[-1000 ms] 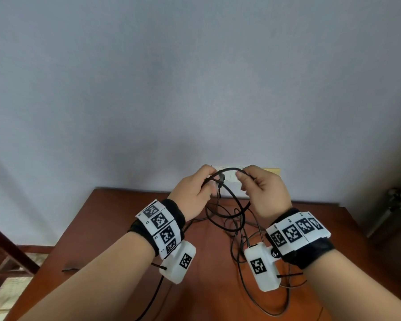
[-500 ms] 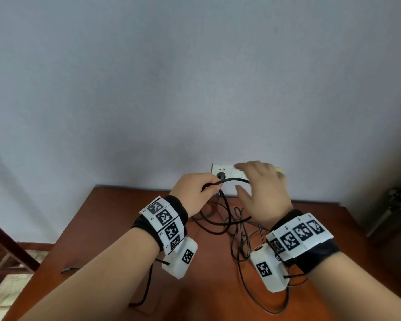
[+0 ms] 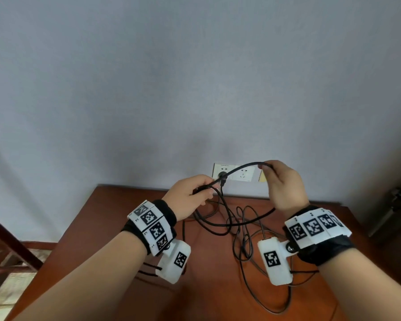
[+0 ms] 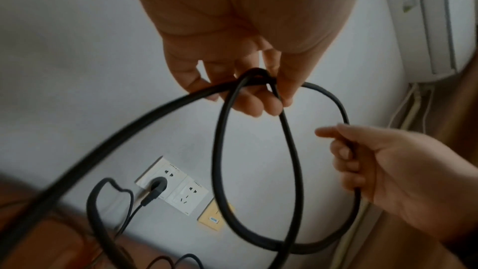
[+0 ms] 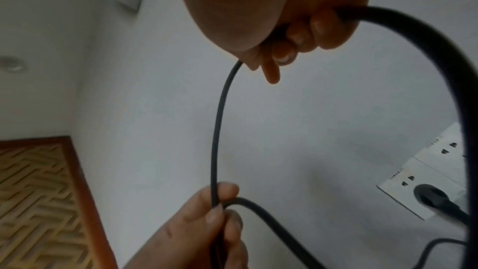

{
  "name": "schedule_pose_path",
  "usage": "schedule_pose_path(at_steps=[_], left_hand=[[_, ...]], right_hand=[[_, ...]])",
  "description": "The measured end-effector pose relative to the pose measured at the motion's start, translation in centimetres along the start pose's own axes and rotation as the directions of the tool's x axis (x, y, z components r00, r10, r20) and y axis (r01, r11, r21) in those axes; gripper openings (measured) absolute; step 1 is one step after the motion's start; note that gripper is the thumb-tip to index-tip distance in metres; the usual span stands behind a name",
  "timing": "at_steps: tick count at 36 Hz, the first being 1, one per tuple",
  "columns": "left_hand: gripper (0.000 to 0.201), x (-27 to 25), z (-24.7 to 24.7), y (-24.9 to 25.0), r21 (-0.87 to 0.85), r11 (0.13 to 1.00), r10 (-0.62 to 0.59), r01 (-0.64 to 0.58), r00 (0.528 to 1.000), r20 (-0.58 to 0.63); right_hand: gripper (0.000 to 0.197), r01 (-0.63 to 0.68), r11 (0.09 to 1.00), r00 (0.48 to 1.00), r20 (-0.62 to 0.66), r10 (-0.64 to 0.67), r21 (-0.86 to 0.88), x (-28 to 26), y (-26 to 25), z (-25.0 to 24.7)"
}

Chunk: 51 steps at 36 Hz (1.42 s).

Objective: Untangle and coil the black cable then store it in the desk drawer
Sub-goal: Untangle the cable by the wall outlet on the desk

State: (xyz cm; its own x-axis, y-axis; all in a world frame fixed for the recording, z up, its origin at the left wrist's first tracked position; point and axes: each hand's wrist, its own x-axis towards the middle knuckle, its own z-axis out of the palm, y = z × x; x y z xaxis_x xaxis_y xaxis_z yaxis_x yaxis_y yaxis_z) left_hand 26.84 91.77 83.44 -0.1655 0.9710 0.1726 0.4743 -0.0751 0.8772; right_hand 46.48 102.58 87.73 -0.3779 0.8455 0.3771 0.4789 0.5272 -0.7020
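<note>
The black cable arcs in the air between my two hands, above the back of the wooden desk. My left hand pinches gathered strands of it, and a loop hangs down from those fingers. My right hand grips the cable higher up and to the right, with fingers curled round it. From there the cable sags back under both hands. No drawer is in view.
Thinner dark cables lie tangled on the desk under my wrists. A white wall socket with a black plug in it sits just behind my hands. A wooden frame stands at the left.
My right hand let go, opened near the socket, then took the cable further along and drew it up and to the right. My left hand kept its hold and sank slightly.
</note>
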Motion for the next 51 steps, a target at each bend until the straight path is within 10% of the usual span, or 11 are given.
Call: schedule_pose_path(at_steps=[5,8,13,22,36,51], left_hand=[[0.018,0.1,-0.1,-0.2,-0.025,1.000,0.012,-0.012,1.000,-0.024],[0.019,0.4,0.2,0.1,0.084,0.995,0.048,-0.045,0.998,-0.035],[0.015,1.1,1.0,1.0,0.137,0.987,0.085,-0.079,0.996,-0.034],[0.037,0.7,0.2,1.6,0.100,0.990,0.098,-0.096,0.995,-0.018],[0.022,-0.3,-0.4,-2.3,0.017,0.997,-0.071,0.072,0.995,-0.075],[0.048,1.1,1.0,-2.8,0.270,0.955,-0.111,0.121,0.992,-0.053]], right_hand=[[0.024,-0.069,0.972,0.989,0.110,0.096,-0.226,0.3,1.2,0.1],[0.046,0.053,0.920,0.987,0.160,0.011,-0.388,-0.6,0.4,0.6],[0.031,0.352,0.827,0.930,0.265,-0.255,-0.439,-2.0,-1.8,2.3],[0.016,0.363,0.751,0.916,0.065,-0.395,-0.552,-1.2,-2.2,2.1],[0.025,-0.118,0.993,0.988,-0.109,0.113,-0.033,1.4,0.8,0.3],[0.027,-0.039,0.889,0.994,-0.078,0.083,0.455,0.8,-1.4,0.3]])
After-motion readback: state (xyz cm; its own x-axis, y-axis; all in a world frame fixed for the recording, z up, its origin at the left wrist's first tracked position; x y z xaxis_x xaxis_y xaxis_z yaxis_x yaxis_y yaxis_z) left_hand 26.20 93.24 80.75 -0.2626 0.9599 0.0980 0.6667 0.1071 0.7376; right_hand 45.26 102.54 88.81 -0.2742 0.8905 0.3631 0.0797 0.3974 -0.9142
